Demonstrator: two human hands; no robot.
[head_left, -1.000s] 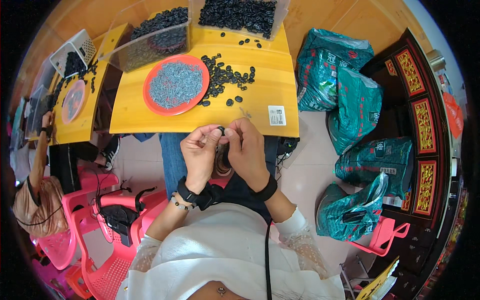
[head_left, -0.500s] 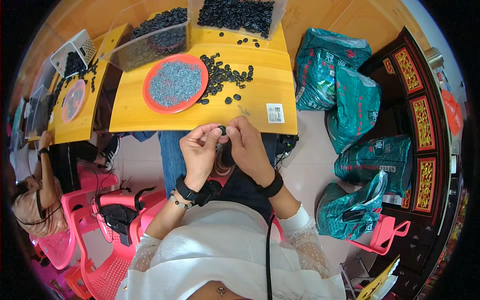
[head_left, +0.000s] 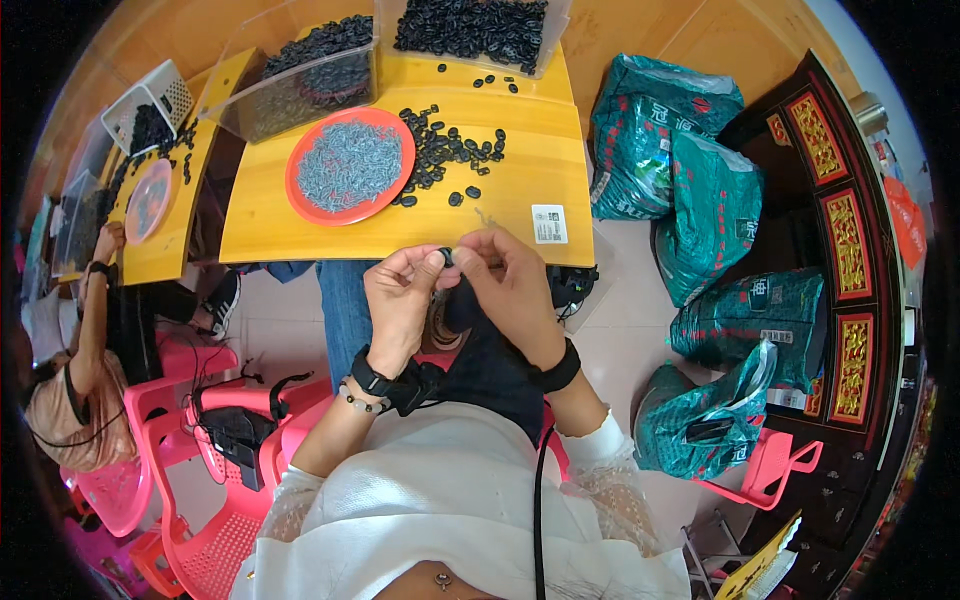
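Observation:
Just off the table's front edge, my left hand (head_left: 398, 300) pinches a small black oval plastic piece (head_left: 446, 257) between thumb and fingers. My right hand (head_left: 505, 290) meets it from the other side, its thumb and fingers closed at the piece; whether a tiny screw sits between them is too small to tell. Beyond my hands, a red round tray (head_left: 297, 190) holds a heap of small grey metal screws (head_left: 350, 165). Beside the tray, loose black oval pieces (head_left: 450, 150) lie scattered on the yellow table (head_left: 270, 235).
Clear plastic bins (head_left: 300, 85) of black pieces stand at the table's back. A white label (head_left: 549, 224) lies near the right corner. Teal sacks (head_left: 710, 220) stand on the floor at right. At left, another person (head_left: 85, 400) sits at a second table; pink chairs (head_left: 215, 540) stand nearby.
My right hand has shifted slightly right and turned, its fingers spreading a little. My left hand keeps the black piece almost in place. The other person's arm has moved up toward their tray.

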